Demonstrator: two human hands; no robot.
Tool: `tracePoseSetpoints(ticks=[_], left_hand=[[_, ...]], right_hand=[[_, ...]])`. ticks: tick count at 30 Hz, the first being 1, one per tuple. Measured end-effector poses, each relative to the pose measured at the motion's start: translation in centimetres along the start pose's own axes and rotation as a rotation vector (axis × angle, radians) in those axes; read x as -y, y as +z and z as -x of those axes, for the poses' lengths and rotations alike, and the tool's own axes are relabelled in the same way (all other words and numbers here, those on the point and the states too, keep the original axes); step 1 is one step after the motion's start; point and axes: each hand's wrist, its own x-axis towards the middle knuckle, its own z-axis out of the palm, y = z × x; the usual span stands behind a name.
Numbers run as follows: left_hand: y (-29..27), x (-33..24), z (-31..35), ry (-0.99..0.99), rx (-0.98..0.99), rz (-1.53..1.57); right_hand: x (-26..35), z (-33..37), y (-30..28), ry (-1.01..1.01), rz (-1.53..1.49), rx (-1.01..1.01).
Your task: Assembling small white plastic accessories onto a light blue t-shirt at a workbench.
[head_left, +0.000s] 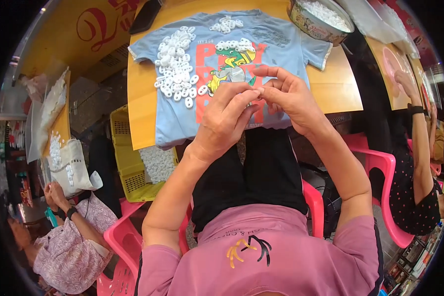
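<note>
My left hand (225, 116) and my right hand (290, 101) meet fingertip to fingertip above a light blue printed T-shirt (281, 64) spread on the table. Both pinch closed at one small spot; whatever is between the fingertips is mostly hidden, with only a speck of white showing. Left of my hands, a pile of small white oval plastic pieces with two holes (175, 69) lies on the shirt. A smaller cluster of white pieces (226, 24) rests near the shirt's neck, and a short row of them (236, 45) sits on the print.
A round tin (320, 24) full of white pieces stands at the table's far right, a dark phone (145, 16) at the far left. Below the left edge, a yellow crate (135, 180) holds more white pieces. People work at tables on both sides, near pink chairs (389, 197).
</note>
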Motion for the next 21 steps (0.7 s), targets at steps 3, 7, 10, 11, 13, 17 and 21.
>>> tracePoseSetpoints(ticks=[3,7,10,11,13,17,21], left_hand=[[-0.2,0.5,0.6,-0.02,0.016,0.001],[0.2,0.6,0.6,-0.028,0.019,0.029],[0.6,0.3,0.4,0.005,0.007,0.045],[0.6,0.3,0.4,0.007,0.017,0.04],[0.7,0.0,0.4,0.009,0.029,0.041],[0.7,-0.1,0.2,-0.041,0.04,0.082],[0.3,0.3,0.6,-0.446,0.001,0.372]], right_hand=[[-0.1,0.2,-0.1,0.036,-0.006,-0.016],[-0.1,0.3,-0.3,0.073,-0.023,-0.016],[0.0,0.5,-0.7,0.076,-0.024,0.005],[-0.1,0.6,-0.7,0.079,-0.023,0.002],[-0.3,0.7,-0.7,0.098,-0.038,-0.008],[-0.3,0.7,-1.7,0.124,-0.036,-0.004],[-0.5,-0.8,-4.5,-0.131,0.262,-0.135]])
